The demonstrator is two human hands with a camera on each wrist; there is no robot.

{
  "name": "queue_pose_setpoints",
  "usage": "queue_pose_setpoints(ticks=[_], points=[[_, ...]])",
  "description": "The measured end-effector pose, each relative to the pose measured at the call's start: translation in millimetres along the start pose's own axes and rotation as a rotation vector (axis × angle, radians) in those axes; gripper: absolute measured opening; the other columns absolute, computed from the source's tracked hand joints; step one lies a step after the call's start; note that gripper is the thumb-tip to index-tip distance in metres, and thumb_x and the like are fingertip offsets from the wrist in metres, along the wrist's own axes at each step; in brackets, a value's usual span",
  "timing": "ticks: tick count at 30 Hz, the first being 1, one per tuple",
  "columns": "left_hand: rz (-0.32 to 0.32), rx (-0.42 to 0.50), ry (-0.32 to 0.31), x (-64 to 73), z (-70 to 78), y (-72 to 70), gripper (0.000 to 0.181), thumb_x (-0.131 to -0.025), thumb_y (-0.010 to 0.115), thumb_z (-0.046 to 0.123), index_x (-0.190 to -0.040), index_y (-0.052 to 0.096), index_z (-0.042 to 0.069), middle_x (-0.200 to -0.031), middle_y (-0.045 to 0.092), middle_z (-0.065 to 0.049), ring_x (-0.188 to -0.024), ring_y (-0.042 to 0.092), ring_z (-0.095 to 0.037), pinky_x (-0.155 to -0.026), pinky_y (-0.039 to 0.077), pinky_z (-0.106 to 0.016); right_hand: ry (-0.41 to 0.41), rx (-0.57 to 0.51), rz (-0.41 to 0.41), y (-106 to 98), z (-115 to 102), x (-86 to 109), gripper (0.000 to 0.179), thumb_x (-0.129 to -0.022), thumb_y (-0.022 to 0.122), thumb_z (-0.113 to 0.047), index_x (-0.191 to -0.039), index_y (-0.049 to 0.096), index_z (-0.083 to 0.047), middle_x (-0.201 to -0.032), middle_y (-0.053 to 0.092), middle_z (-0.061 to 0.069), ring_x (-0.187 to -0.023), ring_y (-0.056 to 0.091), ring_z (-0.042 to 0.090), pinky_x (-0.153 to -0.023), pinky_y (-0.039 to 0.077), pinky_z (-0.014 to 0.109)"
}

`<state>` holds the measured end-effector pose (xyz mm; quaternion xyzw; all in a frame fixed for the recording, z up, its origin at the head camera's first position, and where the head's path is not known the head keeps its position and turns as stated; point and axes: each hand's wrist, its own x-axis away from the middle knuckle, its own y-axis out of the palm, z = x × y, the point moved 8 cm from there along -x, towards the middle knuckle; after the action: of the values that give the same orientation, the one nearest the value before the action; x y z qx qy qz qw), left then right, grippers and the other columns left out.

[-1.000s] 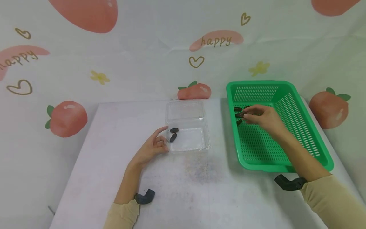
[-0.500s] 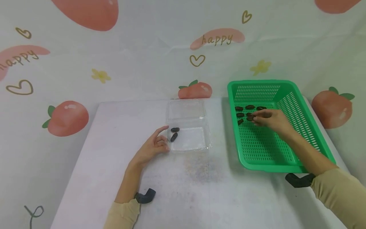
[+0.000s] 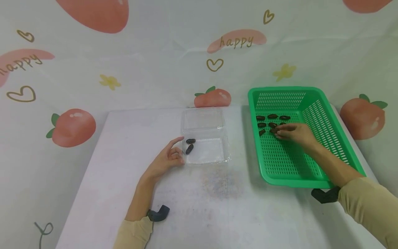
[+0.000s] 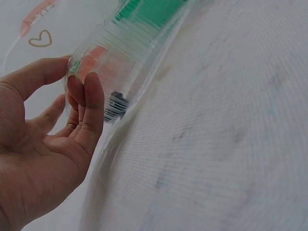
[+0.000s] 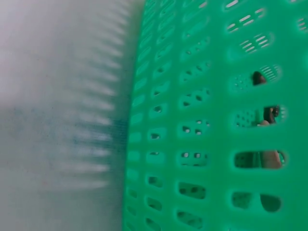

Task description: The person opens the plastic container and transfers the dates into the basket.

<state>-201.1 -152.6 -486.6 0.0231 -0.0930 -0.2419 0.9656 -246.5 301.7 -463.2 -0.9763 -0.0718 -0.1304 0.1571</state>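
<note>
In the head view my left hand rests at the left side of a clear plastic clamshell box, its lid folded back. Its fingertips touch the box wall in the left wrist view. Two dark brown dates lie inside, near that wall. My right hand reaches into a green plastic basket and pinches a date between thumb and fingertips. Several more dates lie in rows on the basket floor, by its left wall. Through the slots in the right wrist view, fingers show partly.
Both containers stand on a white table, with a gap between them. Behind it hangs a white cloth printed with fruit, hearts and words. A black band mount is on the left wrist, and another on the right.
My right hand has moved right and slightly nearer inside the basket, from a date by the left wall to one in the neighbouring column. My left hand and the box look the same.
</note>
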Motion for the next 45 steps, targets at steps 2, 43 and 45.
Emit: queue_pose_setpoints(ticks=[2,43,45], points=[[0.001,0.002,-0.001,0.4,-0.2,0.2,0.087,-0.086,0.07,-0.007,-0.157,0.026,0.017,-0.097,0.047,-0.004,-0.08,0.057,-0.012,-0.079,0.05,-0.025,0.004,-0.003,-0.002,0.5,1.5,0.2,0.05,-0.099,0.062,-0.01,-0.136,0.044,0.018,-0.092,0.07,-0.016,-0.087,0.069,0.001,-0.082,0.053,0.023],[0.018,0.011,-0.006,2.8,2.5,1.9,0.086,-0.085,0.07,-0.009,-0.156,0.03,0.02,-0.096,0.047,-0.005,-0.079,0.056,-0.011,-0.078,0.049,-0.024,-0.028,0.13,0.004,9.8,-50.2,29.9,0.063,-0.095,0.065,-0.042,-0.142,0.052,-0.004,-0.121,0.063,-0.013,-0.102,0.066,0.004,-0.089,0.049,0.022],[0.017,0.012,-0.006,2.6,2.1,2.0,0.086,-0.086,0.069,-0.01,-0.155,0.03,0.021,-0.096,0.047,-0.005,-0.079,0.056,-0.011,-0.078,0.049,-0.024,-0.058,0.109,0.004,16.5,-57.8,33.9,0.059,-0.095,0.066,-0.04,-0.142,0.053,-0.005,-0.13,0.06,-0.004,-0.103,0.066,0.005,-0.091,0.05,0.024]])
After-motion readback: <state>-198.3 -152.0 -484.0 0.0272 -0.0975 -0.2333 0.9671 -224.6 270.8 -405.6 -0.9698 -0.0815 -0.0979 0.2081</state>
